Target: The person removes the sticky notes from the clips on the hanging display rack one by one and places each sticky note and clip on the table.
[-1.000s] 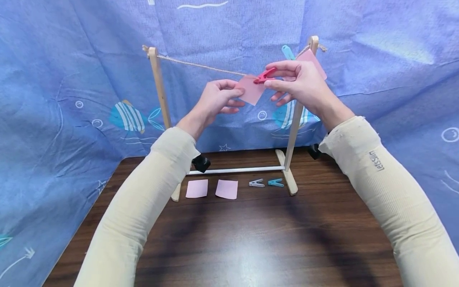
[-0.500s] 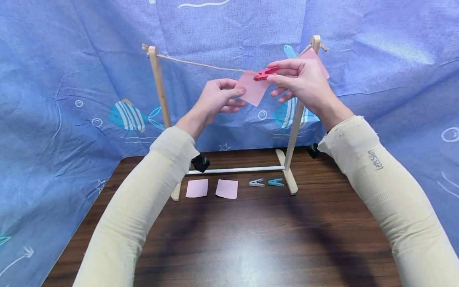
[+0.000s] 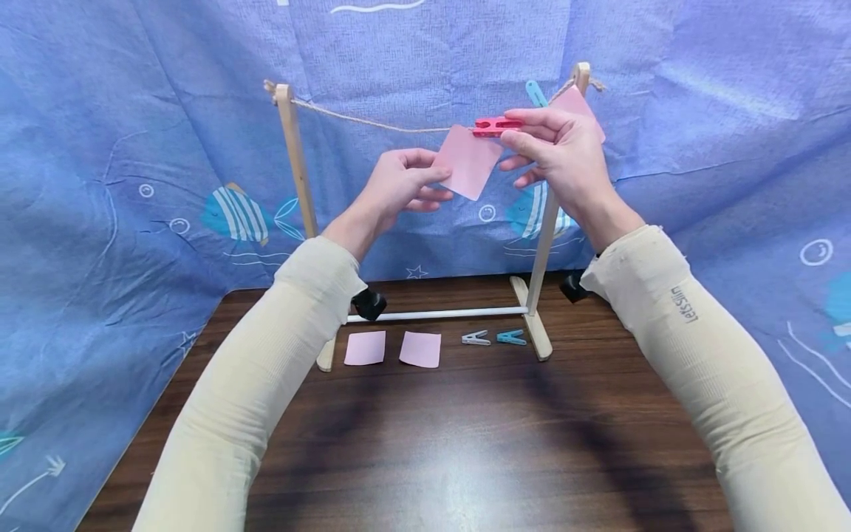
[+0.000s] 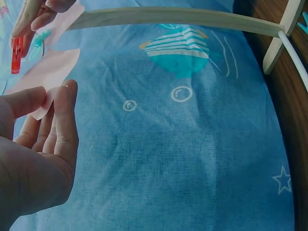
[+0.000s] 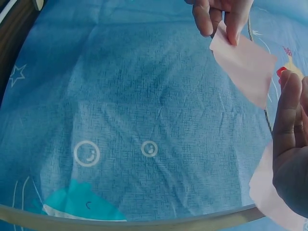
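Between thumb and fingers my left hand (image 3: 402,183) pinches a pink square paper note (image 3: 469,164) by its lower left edge, up at the rope (image 3: 372,120). My right hand (image 3: 565,151) pinches a red clothespin (image 3: 495,127) at its handle end, close to the note's upper edge. In the left wrist view the red clothespin (image 4: 17,55) appears apart from the paper note (image 4: 50,72). Behind my right hand, another pink note (image 3: 578,107) hangs on the rope by a light blue clothespin (image 3: 535,94). The right wrist view mostly hides the red clothespin behind fingers.
A wooden stand with a left post (image 3: 297,159) and right post (image 3: 544,244) carries the rope; a white bar (image 3: 439,315) joins its feet. On the table (image 3: 425,428) lie two pink notes (image 3: 365,348), a grey clothespin (image 3: 476,338) and a blue clothespin (image 3: 511,337).
The red clothespin has turned from slanted to nearly level and risen slightly, off the note's face to its upper edge. The note stays in my left hand, its top corner a little higher.
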A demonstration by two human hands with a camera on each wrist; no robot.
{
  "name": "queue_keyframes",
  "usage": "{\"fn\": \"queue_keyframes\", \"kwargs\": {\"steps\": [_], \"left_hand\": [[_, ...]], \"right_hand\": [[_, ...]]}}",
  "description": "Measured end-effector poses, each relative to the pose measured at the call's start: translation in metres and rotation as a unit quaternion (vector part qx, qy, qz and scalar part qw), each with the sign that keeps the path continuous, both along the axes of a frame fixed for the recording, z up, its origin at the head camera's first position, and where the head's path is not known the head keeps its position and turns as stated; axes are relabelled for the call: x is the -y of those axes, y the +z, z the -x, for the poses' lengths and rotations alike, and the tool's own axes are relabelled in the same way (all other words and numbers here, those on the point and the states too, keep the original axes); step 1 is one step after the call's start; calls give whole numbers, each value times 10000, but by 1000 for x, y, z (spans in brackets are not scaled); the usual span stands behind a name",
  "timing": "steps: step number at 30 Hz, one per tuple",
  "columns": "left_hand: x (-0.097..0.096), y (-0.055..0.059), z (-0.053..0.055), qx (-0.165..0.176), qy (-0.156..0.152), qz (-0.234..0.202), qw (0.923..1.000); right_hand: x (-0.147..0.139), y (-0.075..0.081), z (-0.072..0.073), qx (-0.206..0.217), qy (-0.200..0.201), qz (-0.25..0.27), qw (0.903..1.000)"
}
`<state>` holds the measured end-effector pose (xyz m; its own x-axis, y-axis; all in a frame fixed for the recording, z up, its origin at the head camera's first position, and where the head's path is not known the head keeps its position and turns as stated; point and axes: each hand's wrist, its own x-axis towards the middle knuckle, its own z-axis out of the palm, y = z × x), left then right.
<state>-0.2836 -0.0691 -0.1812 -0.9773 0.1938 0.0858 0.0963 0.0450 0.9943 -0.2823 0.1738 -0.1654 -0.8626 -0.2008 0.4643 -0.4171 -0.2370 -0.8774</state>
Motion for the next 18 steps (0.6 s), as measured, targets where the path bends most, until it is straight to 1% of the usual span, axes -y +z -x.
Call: {"fn": "queue_keyframes", "kwargs": {"steps": [5,10,15,18], "left_hand": [[5,-5,-2,-75,-45,47,10000],[14,-13,-8,-98,-109,43,9999],[28,-21,-17,-79,-183,189,9996],[39,-28,-24,-71,-243,285,9993]], "right_hand": [[-2,-5,-2,17,-15,-130,9999],[-10,-15,-8,-87,-36,-449,9989],[-22,-28,-18,-196,32,-895,9958],[-29,-36,-23,-240,36,-1252,9918]]}}
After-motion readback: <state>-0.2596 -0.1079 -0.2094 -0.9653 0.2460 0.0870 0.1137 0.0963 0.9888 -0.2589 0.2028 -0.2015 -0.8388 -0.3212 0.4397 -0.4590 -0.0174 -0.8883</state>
